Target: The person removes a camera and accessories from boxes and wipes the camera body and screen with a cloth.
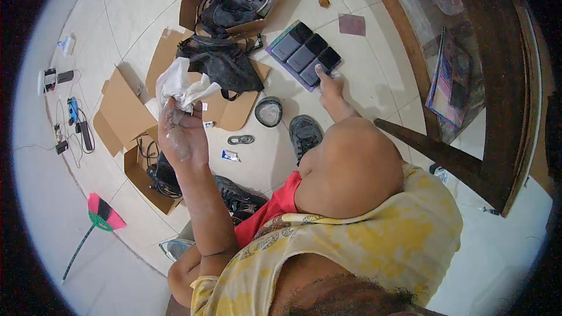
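Note:
My left hand [182,134] is raised, palm up with whitish smears on it, its fingers closed on a crumpled white cloth [186,85]. Farther right, my right hand [333,89] grips the side of the nearest phone [321,65], thumb on top, other fingers partly hidden. This dark phone lies in a row with a middle phone [307,51] and a far phone [291,41]. Under all three is a thin purplish sheet [275,52]. Between my hands stands a round dark-rimmed bowl [268,111] with something greyish inside.
Opened cardboard [124,105] and a black mesh bag [225,64] lie left of centre. A carton [257,25] of black items stands behind. Nearer are a coiled cable [240,139], a small packet [230,155] and a cable box [137,172]. Dark wooden furniture [468,76] borders the right.

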A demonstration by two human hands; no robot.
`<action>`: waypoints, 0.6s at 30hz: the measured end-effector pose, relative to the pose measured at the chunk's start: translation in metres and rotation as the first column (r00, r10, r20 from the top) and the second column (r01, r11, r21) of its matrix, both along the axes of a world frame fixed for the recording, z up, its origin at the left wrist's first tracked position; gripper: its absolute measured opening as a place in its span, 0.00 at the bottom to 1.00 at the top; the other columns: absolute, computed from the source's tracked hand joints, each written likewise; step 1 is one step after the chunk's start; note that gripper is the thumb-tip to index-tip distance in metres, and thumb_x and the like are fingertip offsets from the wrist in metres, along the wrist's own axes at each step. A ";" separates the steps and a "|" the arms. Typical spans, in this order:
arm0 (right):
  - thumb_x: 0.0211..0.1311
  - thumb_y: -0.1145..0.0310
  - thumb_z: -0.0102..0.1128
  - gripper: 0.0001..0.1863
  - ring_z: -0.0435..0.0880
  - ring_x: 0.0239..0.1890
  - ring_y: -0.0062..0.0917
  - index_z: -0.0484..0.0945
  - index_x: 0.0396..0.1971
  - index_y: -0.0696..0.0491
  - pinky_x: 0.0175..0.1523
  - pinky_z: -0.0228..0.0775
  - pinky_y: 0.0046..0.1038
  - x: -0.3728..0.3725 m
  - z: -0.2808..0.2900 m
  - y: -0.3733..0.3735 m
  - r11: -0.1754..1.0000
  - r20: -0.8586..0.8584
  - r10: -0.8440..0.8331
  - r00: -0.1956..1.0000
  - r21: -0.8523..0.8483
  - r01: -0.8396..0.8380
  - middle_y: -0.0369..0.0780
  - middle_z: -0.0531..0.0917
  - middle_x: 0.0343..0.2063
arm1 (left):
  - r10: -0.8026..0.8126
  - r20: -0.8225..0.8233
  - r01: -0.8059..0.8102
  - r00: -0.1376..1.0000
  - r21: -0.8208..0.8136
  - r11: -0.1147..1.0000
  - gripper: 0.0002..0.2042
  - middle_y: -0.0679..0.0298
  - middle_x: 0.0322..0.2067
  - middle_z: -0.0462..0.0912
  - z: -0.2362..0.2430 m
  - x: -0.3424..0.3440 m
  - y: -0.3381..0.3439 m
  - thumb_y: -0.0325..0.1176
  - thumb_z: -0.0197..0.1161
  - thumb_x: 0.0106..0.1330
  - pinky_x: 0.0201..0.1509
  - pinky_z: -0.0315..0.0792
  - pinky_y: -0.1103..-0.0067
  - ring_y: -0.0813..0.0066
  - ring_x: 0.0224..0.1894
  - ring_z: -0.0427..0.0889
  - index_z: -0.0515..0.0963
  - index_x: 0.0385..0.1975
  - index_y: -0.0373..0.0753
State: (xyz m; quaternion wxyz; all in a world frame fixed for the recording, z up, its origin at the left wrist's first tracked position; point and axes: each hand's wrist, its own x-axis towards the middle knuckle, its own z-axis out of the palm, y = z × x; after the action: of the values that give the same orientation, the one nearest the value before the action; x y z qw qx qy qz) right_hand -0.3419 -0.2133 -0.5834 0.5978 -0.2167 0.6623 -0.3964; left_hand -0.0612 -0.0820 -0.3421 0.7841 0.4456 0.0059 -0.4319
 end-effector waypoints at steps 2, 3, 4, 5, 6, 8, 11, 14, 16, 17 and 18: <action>0.59 0.67 0.71 0.19 0.78 0.38 0.24 0.76 0.45 0.60 0.46 0.71 0.30 0.003 0.004 -0.001 1.000 -0.024 0.002 1.000 0.012 -0.002 0.38 0.81 0.39 | 0.003 -0.001 -0.003 1.000 -0.011 1.000 0.17 0.56 0.54 0.77 0.001 -0.001 0.000 0.31 0.54 0.71 0.62 0.69 0.68 0.64 0.56 0.77 0.71 0.56 0.31; 0.59 0.67 0.71 0.19 0.78 0.38 0.24 0.76 0.45 0.60 0.46 0.71 0.30 0.003 0.004 -0.001 1.000 -0.024 0.002 1.000 0.011 -0.001 0.38 0.81 0.39 | -0.010 -0.005 0.010 1.000 -0.017 1.000 0.17 0.55 0.54 0.77 0.003 -0.002 -0.001 0.30 0.52 0.71 0.62 0.69 0.69 0.64 0.56 0.76 0.69 0.56 0.31; 0.59 0.66 0.71 0.18 0.78 0.37 0.24 0.76 0.44 0.59 0.45 0.71 0.30 0.004 0.004 -0.002 1.000 -0.033 -0.008 0.999 0.029 0.008 0.38 0.81 0.38 | -0.021 -0.009 0.021 1.000 -0.024 0.999 0.16 0.54 0.54 0.77 0.004 -0.002 -0.001 0.30 0.51 0.72 0.61 0.70 0.70 0.63 0.57 0.76 0.68 0.57 0.31; 0.60 0.66 0.71 0.18 0.78 0.37 0.23 0.77 0.44 0.59 0.44 0.71 0.29 0.003 0.000 -0.002 0.999 -0.040 -0.018 0.999 0.046 0.020 0.38 0.81 0.38 | -0.023 -0.008 0.022 1.000 -0.025 0.999 0.16 0.54 0.54 0.77 0.004 -0.002 -0.001 0.30 0.51 0.72 0.61 0.70 0.70 0.63 0.57 0.76 0.68 0.57 0.31; 0.60 0.66 0.71 0.18 0.78 0.37 0.23 0.77 0.44 0.59 0.44 0.71 0.29 0.001 -0.004 -0.003 0.999 -0.040 -0.019 0.999 0.044 0.020 0.38 0.81 0.38 | -0.033 -0.003 0.033 0.999 -0.020 0.999 0.17 0.54 0.54 0.77 0.003 -0.002 -0.001 0.30 0.51 0.72 0.61 0.70 0.70 0.63 0.57 0.76 0.67 0.57 0.31; 0.59 0.66 0.70 0.17 0.78 0.37 0.22 0.77 0.44 0.58 0.43 0.72 0.28 -0.005 -0.011 -0.003 0.998 -0.162 0.044 0.986 0.057 -0.035 0.38 0.81 0.38 | -0.041 0.005 0.041 0.999 -0.016 0.999 0.17 0.54 0.55 0.76 0.005 -0.003 -0.001 0.30 0.51 0.72 0.61 0.70 0.70 0.64 0.57 0.76 0.67 0.58 0.31; 0.60 0.67 0.69 0.16 0.78 0.35 0.21 0.77 0.44 0.57 0.40 0.71 0.27 -0.013 -0.017 0.005 0.994 0.000 0.016 1.000 -0.111 -0.016 0.37 0.81 0.38 | 0.003 0.031 -0.003 1.000 0.007 1.000 0.19 0.53 0.57 0.75 0.014 -0.006 -0.004 0.31 0.50 0.72 0.62 0.70 0.69 0.63 0.58 0.76 0.65 0.61 0.31; 0.62 0.66 0.66 0.14 0.77 0.33 0.21 0.75 0.43 0.57 0.36 0.69 0.26 -0.019 -0.024 0.011 0.979 -0.212 -0.183 0.960 -0.131 0.158 0.36 0.80 0.35 | 0.004 0.084 -0.008 0.996 0.054 0.999 0.21 0.52 0.59 0.73 0.025 0.000 -0.007 0.32 0.49 0.73 0.65 0.68 0.68 0.62 0.60 0.74 0.64 0.63 0.31; 0.63 0.65 0.65 0.14 0.76 0.32 0.21 0.74 0.43 0.56 0.35 0.69 0.26 -0.019 -0.012 0.005 0.976 -0.158 -0.184 0.970 -0.144 0.162 0.36 0.80 0.34 | -0.059 0.255 0.063 0.965 -0.007 0.998 0.21 0.53 0.60 0.73 0.037 0.020 -0.006 0.34 0.50 0.73 0.68 0.65 0.64 0.63 0.63 0.71 0.66 0.61 0.29; 0.64 0.65 0.63 0.14 0.76 0.31 0.21 0.74 0.43 0.56 0.34 0.68 0.25 -0.018 0.001 -0.004 0.974 -0.114 -0.174 0.978 -0.163 0.155 0.36 0.79 0.33 | -0.006 0.299 0.010 0.954 -0.010 1.000 0.21 0.52 0.60 0.73 0.054 0.032 -0.002 0.35 0.49 0.73 0.67 0.66 0.64 0.61 0.63 0.72 0.66 0.61 0.28; 0.65 0.64 0.62 0.13 0.75 0.30 0.20 0.73 0.43 0.55 0.33 0.68 0.25 -0.020 0.014 -0.011 0.970 -0.067 -0.183 0.981 -0.177 0.169 0.36 0.78 0.32 | 0.026 0.345 -0.023 0.938 -0.011 1.000 0.22 0.51 0.61 0.72 0.065 0.044 -0.003 0.35 0.49 0.74 0.66 0.67 0.64 0.60 0.62 0.72 0.65 0.62 0.28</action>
State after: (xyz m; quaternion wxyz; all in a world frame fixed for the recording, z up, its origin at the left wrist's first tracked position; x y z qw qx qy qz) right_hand -0.3621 -0.2240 -0.5696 0.5116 -0.2237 0.6669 -0.4935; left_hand -0.0171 -0.0849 -0.2770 0.7798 0.5117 -0.1277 -0.3373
